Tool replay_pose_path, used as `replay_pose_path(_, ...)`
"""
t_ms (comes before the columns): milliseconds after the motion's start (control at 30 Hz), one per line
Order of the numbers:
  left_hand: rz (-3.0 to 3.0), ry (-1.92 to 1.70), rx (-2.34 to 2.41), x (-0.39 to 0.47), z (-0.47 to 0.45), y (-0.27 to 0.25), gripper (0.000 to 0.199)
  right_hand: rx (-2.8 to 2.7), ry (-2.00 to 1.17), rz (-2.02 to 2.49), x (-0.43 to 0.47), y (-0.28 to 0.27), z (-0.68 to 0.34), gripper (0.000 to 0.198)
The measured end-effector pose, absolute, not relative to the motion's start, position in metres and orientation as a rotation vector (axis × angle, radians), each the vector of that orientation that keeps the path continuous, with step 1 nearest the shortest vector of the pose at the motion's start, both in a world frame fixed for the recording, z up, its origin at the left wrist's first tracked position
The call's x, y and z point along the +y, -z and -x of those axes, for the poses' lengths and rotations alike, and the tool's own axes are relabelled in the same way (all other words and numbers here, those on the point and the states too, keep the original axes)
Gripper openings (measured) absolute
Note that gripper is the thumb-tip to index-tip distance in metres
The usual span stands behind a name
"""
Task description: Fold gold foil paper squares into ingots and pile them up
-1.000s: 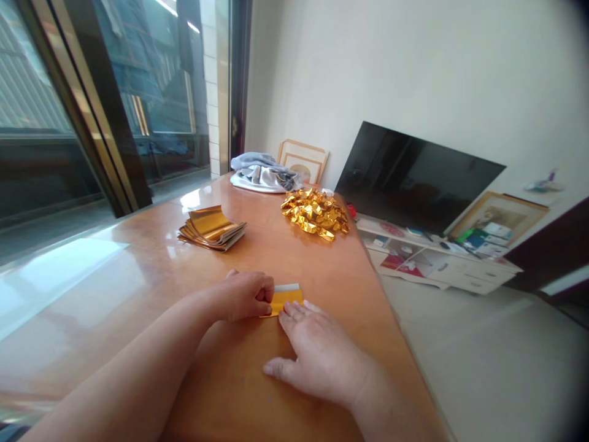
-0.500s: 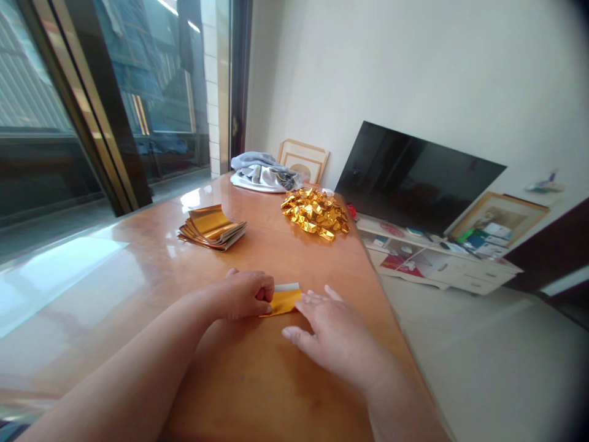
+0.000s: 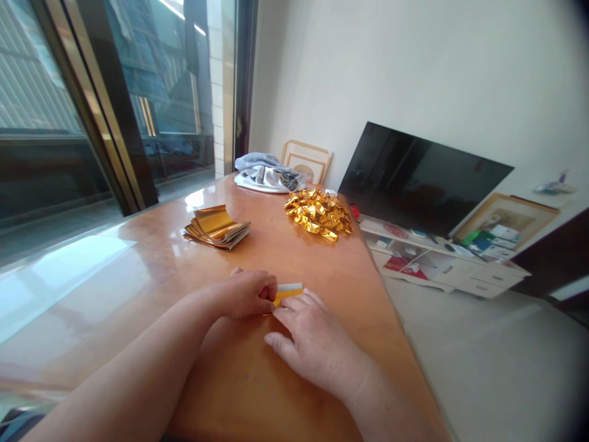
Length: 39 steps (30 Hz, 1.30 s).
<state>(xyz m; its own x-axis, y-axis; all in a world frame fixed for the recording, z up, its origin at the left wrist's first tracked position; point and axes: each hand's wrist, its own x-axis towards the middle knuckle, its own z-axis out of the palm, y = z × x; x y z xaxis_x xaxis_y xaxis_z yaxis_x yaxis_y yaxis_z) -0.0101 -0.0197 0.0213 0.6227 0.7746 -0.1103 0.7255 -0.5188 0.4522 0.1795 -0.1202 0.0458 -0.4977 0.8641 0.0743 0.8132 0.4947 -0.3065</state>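
A gold foil paper with a pale strip along its far edge lies partly folded on the wooden table. My left hand is closed on the paper's left end, its fingers curled. Across the middle and right of the paper rests my right hand, fingers stretched out flat and thumb apart. It covers much of the gold face. Beyond my left hand sits a stack of gold foil sheets, the top one curling up. Farther right is a heap of folded gold foil pieces.
Bundled grey-blue cloth lies at the table's far end, with picture frames behind. A white cabinet and a large black television stand past the table's right edge. Glass sliding doors are at left.
My right hand has moved left over the foil paper, from its right edge onto its middle. My left hand keeps its grip. The view has shifted slightly.
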Motion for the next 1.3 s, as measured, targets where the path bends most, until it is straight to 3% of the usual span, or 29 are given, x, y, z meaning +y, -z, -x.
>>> replay_pose_path(533,-2.354,-0.136,1.187,-0.020,0.011,-0.025,0.020,-2.511,-0.326,1.513,-0.119,-0.047,-0.184,0.039)
replay_pose_path(733,-2.327,-0.129,1.200,-0.017,0.012,-0.021,0.017,-2.452,-0.310,1.696,-0.113,-0.048,-0.199,0.029)
replay_pose_path(1033,-2.366,-0.180,1.141,-0.016,0.014,-0.021,0.020,-2.403,-0.298,1.368,-0.098,-0.027,-0.176,0.013)
replay_pose_path(1300,-2.198,-0.231,1.095,-0.013,0.026,-0.024,0.021,-2.374,-0.366,1.414,-0.094,-0.018,-0.174,0.009)
